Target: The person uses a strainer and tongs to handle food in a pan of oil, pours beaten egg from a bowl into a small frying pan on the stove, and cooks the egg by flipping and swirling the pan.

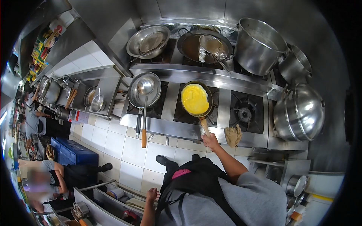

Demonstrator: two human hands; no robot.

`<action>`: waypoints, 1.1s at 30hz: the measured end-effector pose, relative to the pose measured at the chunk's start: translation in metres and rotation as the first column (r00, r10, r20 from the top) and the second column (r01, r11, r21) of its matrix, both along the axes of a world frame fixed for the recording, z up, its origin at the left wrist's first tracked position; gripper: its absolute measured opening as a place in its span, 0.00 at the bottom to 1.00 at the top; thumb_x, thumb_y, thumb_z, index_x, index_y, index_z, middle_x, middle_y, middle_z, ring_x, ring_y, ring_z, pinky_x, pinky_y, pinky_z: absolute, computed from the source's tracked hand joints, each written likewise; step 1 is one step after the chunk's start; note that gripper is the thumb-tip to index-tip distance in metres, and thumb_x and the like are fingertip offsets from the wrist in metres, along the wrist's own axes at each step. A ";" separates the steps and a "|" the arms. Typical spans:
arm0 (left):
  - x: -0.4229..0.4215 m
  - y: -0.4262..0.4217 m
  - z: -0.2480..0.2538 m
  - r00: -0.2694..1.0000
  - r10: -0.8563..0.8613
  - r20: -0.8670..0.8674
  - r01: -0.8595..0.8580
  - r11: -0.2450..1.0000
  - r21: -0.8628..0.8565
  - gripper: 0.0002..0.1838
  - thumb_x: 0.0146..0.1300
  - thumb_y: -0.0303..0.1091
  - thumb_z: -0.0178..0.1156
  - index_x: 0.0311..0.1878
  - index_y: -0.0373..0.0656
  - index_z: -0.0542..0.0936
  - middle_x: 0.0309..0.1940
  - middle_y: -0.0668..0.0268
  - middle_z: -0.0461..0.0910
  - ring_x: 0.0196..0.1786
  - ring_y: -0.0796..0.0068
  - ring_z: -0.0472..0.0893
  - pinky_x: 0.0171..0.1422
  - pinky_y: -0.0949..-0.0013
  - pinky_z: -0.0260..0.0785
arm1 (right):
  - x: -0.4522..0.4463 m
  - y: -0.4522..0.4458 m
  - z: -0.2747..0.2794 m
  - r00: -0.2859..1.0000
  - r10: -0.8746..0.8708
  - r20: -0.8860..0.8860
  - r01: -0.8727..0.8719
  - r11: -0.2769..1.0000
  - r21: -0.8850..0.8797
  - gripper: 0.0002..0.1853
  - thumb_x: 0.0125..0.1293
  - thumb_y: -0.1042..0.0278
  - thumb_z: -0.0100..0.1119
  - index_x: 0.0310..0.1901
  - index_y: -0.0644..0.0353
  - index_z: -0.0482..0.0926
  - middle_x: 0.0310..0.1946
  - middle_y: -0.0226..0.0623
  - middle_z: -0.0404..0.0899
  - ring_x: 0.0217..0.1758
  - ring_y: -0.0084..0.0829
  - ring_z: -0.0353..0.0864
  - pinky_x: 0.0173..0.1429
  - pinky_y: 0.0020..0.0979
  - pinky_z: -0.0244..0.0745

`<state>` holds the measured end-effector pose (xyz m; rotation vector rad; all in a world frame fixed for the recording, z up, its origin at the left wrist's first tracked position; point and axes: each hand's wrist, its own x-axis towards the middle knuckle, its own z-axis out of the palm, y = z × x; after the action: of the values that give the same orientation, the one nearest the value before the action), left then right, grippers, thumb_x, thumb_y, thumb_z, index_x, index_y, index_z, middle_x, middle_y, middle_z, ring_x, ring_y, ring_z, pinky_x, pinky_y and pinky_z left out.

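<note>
My right hand [210, 141] is wrapped around the pale handle [204, 127] of a frying pan [209, 112] over the middle front burner. A yellow egg layer [195, 99] covers most of the pan's base, its edge ragged on the right. Down by my waist, my left hand [152, 194] is closed with its fingers curled; whether it holds anything is hidden. A crumpled tan cloth [233, 136] lies on the stove's front edge, right of my right hand. To the left, a ladle [145, 87] rests in a grey pan [132, 98], handles pointing toward me.
A bare burner [245, 110] is on the right. Behind stand a steel bowl [132, 44], a wok [186, 46] of brown liquid with a strainer, and a tall pot [256, 52]. A domed steamer [301, 113] stands far right. People [58, 179] and a blue crate [75, 150] are left.
</note>
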<state>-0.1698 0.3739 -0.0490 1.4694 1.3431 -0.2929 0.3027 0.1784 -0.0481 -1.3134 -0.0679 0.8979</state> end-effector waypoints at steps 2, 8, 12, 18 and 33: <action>-0.001 0.001 -0.003 1.000 -0.003 -0.017 0.003 1.000 -0.006 0.18 0.67 0.43 0.51 0.50 0.39 0.77 0.31 0.61 0.82 0.23 0.74 0.80 0.23 0.70 0.72 | 0.001 0.001 0.007 0.998 -0.004 -0.058 0.005 1.000 0.024 0.13 0.60 0.64 0.61 0.27 0.59 0.69 0.13 0.27 0.63 0.11 0.20 0.62 0.16 0.26 0.57; 0.002 0.003 -0.004 1.000 0.021 0.000 -0.021 0.999 -0.041 0.18 0.65 0.42 0.52 0.50 0.39 0.77 0.30 0.61 0.81 0.24 0.73 0.80 0.23 0.70 0.72 | 0.007 0.005 0.037 0.964 0.003 -0.266 0.016 0.997 0.069 0.12 0.60 0.70 0.61 0.28 0.52 0.65 0.13 0.19 0.55 0.11 0.15 0.53 0.16 0.22 0.49; 0.007 0.001 0.006 1.000 -0.020 -0.022 0.020 1.000 0.002 0.18 0.65 0.43 0.52 0.49 0.39 0.77 0.30 0.61 0.81 0.25 0.73 0.81 0.23 0.69 0.72 | 0.015 0.000 0.049 0.885 0.089 -0.456 -0.003 0.983 0.185 0.13 0.60 0.70 0.61 0.27 0.49 0.64 0.14 0.17 0.55 0.11 0.12 0.52 0.15 0.20 0.46; 0.017 0.001 0.017 0.992 -0.106 -0.067 0.110 0.993 0.054 0.18 0.65 0.43 0.53 0.48 0.39 0.78 0.30 0.62 0.81 0.25 0.74 0.81 0.25 0.69 0.73 | 0.029 -0.001 0.080 0.801 0.085 -0.593 -0.036 0.995 0.094 0.15 0.62 0.69 0.59 0.25 0.47 0.61 0.14 0.17 0.56 0.11 0.12 0.52 0.15 0.18 0.45; 0.020 0.002 0.012 0.999 -0.043 0.014 0.043 0.999 0.003 0.15 0.66 0.41 0.52 0.46 0.39 0.78 0.29 0.62 0.81 0.24 0.74 0.80 0.24 0.69 0.73 | 0.029 -0.004 0.105 0.961 0.125 -0.248 -0.193 0.942 -0.274 0.13 0.62 0.61 0.62 0.29 0.57 0.68 0.14 0.22 0.60 0.11 0.15 0.54 0.13 0.22 0.46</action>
<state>-0.1499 0.3757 -0.0367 1.5019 1.3017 -0.3079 0.3317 0.1745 0.0566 -1.4875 0.1473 1.2297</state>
